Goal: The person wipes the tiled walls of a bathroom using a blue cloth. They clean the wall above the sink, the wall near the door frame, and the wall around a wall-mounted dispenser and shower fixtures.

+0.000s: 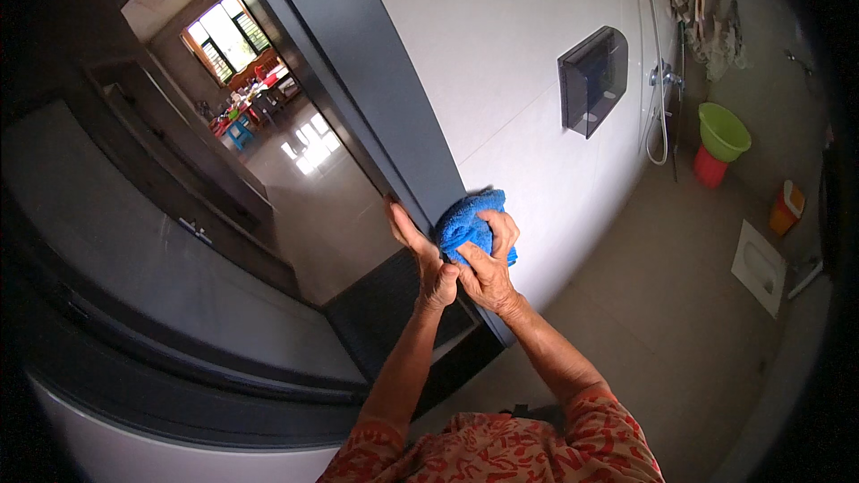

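Observation:
A blue towelling cloth (469, 224) is bunched under my right hand (489, 261), whose fingers curl over it and press it against the face of the dark grey door frame (394, 116). The cloth's right side reaches the pale wall beside the frame. My left hand (420, 249) lies along the inner side of the frame with its fingers stretched out. Its thumb is close to the right hand, and I see nothing held in it. Part of its palm side is hidden by the frame.
On the pale wall hangs a dark box holder (593, 82). Farther right are a shower hose (660, 116), a green basin (723, 131) on a red bucket (710, 167), an orange bin (786, 208) and a squat toilet (760, 266). Through the doorway stands a cluttered table (268, 89).

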The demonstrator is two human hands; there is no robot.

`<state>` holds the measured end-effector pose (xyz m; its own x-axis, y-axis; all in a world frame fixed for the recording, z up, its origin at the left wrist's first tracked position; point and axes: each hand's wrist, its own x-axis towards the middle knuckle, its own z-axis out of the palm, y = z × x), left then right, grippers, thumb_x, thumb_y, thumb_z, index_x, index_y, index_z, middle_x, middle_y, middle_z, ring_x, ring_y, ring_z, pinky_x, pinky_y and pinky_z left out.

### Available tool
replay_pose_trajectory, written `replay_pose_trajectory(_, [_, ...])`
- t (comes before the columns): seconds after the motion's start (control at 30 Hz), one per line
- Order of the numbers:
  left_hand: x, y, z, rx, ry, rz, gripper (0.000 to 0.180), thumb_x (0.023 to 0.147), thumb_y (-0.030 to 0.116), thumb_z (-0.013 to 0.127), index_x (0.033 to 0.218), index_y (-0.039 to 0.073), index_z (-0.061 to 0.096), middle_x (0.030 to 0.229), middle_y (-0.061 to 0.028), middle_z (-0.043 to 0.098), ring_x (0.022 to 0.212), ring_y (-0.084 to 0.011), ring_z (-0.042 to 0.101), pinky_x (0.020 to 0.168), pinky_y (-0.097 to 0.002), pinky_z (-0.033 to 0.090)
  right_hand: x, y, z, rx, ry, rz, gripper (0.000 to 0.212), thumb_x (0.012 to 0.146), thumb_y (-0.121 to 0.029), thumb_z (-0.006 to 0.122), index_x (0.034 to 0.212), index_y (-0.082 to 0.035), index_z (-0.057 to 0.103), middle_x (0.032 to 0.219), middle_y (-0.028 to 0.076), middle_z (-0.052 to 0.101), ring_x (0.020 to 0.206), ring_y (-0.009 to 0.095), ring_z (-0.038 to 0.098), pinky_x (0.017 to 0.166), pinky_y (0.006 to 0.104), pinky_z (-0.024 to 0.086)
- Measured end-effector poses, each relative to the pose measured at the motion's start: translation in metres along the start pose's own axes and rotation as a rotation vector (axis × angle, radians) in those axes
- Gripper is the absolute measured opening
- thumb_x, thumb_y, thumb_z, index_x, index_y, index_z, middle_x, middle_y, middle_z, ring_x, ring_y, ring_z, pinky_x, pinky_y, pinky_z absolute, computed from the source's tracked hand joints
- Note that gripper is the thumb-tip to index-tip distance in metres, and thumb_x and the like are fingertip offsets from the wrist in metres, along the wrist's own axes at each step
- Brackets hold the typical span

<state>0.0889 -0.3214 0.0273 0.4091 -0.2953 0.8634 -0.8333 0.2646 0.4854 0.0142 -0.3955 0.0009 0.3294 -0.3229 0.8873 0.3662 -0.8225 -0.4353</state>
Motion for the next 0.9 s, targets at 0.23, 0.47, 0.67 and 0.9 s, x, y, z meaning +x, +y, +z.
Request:
replay_pose_trajectory(0.23, [0.007,0.023,-0.006,-0.153,-0.102,-0.163,0.107,0.076,0.078,0.034,0.143,0.008,-0.011,0.146,-0.0201,-0.007,0.136,-0.0337,-0.002,0.107,-0.0521,0.008,0.075,-0.026,0.005,-0.117,0.036,-0.297,0.031,0.065,-0.021,0.071,0.093,-0.028,0.062,0.126,0.01,0.042,0.116,0.039,0.029,0.093,0.0486,0.024])
replay_pose_trajectory(0.47, [-0.023,-0.016,-0.016,-0.366,-0.197,-0.266,0.1,0.08,0.075,0.029,0.142,0.006,-0.009,0.148,-0.015,-0.001,0.136,-0.0284,0.008,0.109,-0.0432,0.014,0.105,-0.046,0.011,-0.128,0.199,-0.181,0.026,0.067,-0.028,0.066,0.092,-0.023,0.063,0.134,0.012,0.038,0.119,0.042,0.029,0.095,0.0531,0.025])
replay_pose_trajectory(0.67, [-0.009,-0.004,-0.016,-0.298,-0.17,-0.176,0.105,0.077,0.077,0.03,0.142,0.007,-0.013,0.149,-0.016,-0.014,0.137,-0.0282,-0.009,0.11,-0.0447,0.0,0.026,-0.023,0.031,-0.167,0.162,0.006,0.035,0.082,-0.039,0.055,0.107,-0.014,0.056,0.136,0.02,0.029,0.122,0.044,0.024,0.099,0.0574,0.019])
replay_pose_trajectory(0.9, [0.001,0.017,-0.008,-0.177,-0.111,-0.157,0.103,0.081,0.071,0.033,0.14,0.003,-0.016,0.148,-0.0173,-0.016,0.137,-0.0286,-0.011,0.109,-0.0451,-0.003,-0.05,-0.006,0.05,-0.168,0.158,0.316,0.042,0.08,-0.032,0.057,0.112,-0.007,0.05,0.138,0.021,0.023,0.123,0.043,0.021,0.101,0.0537,0.019])
